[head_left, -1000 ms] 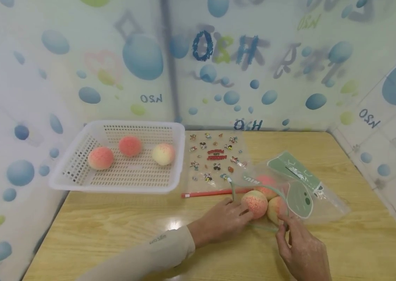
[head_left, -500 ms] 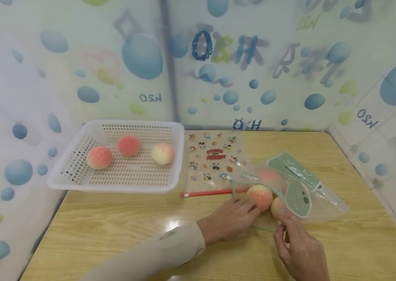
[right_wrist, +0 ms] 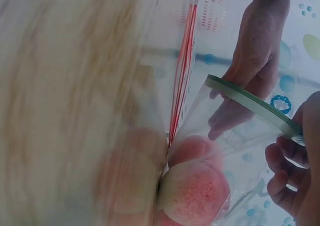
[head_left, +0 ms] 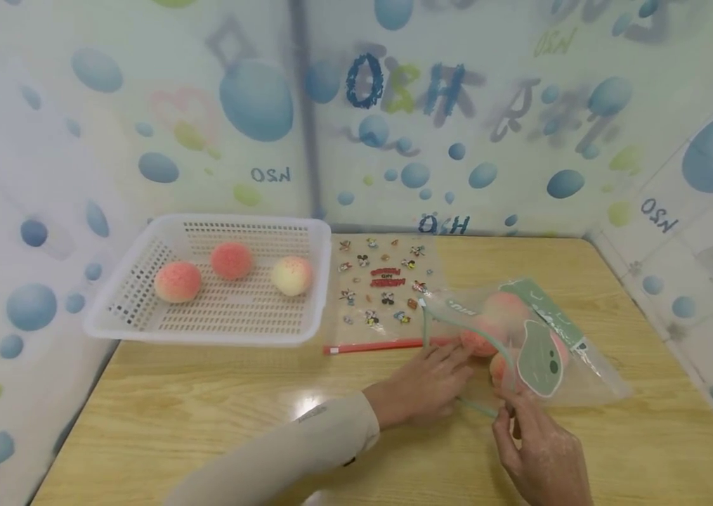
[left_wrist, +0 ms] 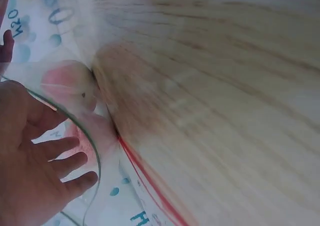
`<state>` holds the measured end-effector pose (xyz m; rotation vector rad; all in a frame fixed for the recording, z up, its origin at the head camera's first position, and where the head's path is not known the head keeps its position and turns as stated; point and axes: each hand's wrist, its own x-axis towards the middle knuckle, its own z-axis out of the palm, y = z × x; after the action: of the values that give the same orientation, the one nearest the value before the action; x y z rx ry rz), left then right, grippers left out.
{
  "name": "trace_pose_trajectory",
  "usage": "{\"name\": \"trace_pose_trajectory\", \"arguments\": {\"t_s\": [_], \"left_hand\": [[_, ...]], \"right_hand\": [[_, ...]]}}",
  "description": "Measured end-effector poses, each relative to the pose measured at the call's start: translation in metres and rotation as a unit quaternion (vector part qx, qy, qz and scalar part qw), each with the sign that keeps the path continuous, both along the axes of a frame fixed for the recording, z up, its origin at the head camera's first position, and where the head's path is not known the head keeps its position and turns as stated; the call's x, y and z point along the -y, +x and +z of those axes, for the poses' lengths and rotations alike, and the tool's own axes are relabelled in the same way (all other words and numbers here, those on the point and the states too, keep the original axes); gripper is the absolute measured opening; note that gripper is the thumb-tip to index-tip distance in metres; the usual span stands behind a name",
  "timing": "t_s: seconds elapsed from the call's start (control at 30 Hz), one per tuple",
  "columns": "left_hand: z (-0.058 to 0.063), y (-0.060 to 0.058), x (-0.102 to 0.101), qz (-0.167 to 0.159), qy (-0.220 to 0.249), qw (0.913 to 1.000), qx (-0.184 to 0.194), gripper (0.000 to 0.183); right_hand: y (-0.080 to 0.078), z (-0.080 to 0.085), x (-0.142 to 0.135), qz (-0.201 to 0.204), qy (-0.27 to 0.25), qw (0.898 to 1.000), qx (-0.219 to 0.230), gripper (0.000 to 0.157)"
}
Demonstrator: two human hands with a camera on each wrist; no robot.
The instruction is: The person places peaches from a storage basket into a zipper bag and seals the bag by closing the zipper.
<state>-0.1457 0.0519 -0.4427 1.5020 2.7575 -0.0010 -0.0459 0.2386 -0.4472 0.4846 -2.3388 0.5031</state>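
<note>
A clear zip bag [head_left: 593, 369] with green prints and a green zip edge lies at the right, its mouth held apart. Several pink-and-cream peaches [head_left: 481, 341] rest inside it. My left hand [head_left: 428, 385] reaches into the mouth with fingers extended, fingertips close to the nearest peach [left_wrist: 82, 143]. My right hand [head_left: 542, 443] pinches the near side of the bag's green zip edge [right_wrist: 250, 101] between thumb and fingers. In the right wrist view, the left fingers show through the clear film, past the zip edge.
A white perforated basket [head_left: 324, 295] with 3 peaches [head_left: 232, 261] stands at the back left of the wooden table [head_left: 204, 422]. Beside it lies a flat clear bag [head_left: 388, 309] with cartoon prints and a red zip strip [head_left: 381, 347]. Patterned curtain walls [head_left: 457, 140] surround the table.
The left hand has moved right and forward, and the peach at its fingers has gone deeper into the bag. Its fingers have straightened off that peach. The right hand has stayed at the zip edge.
</note>
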Motion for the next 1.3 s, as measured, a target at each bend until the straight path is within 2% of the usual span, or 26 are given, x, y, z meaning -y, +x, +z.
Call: {"name": "trace_pose_trajectory", "arguments": {"t_s": [0.13,0.3,0.43,0.53,0.7,0.9,1.1,1.3], "left_hand": [[0.006,-0.002,0.011,-0.010,0.044,0.9988,0.017,0.043],[0.015,-0.004,0.026,-0.025,0.088,0.9958,-0.007,0.041],[0.023,-0.005,0.037,-0.027,0.092,0.9953,-0.014,0.035],[0.027,-0.005,0.045,-0.031,0.094,0.9949,-0.018,0.032],[0.034,-0.009,0.060,-0.025,0.111,0.9924,-0.046,0.029],[0.048,-0.017,0.087,-0.025,0.075,0.9954,-0.054,0.031],[0.060,-0.031,0.113,-0.005,0.067,0.9971,-0.033,0.032],[0.075,-0.057,0.141,0.063,0.105,0.9923,0.012,0.033]], "right_hand": [[-0.002,0.001,-0.001,0.002,0.000,1.000,-0.011,0.035],[-0.005,0.000,-0.002,-0.010,0.000,0.999,-0.033,0.034],[-0.006,0.001,-0.003,-0.015,0.000,0.999,-0.036,0.037],[-0.005,0.002,-0.003,-0.020,0.004,1.000,-0.023,0.040],[-0.005,0.002,-0.002,-0.013,-0.002,1.000,-0.004,0.042],[-0.007,-0.002,0.001,-0.010,-0.009,1.000,-0.012,0.041],[-0.006,-0.002,0.004,-0.001,-0.016,1.000,-0.002,0.039],[-0.006,-0.004,0.003,-0.005,-0.016,1.000,-0.008,0.040]]}}
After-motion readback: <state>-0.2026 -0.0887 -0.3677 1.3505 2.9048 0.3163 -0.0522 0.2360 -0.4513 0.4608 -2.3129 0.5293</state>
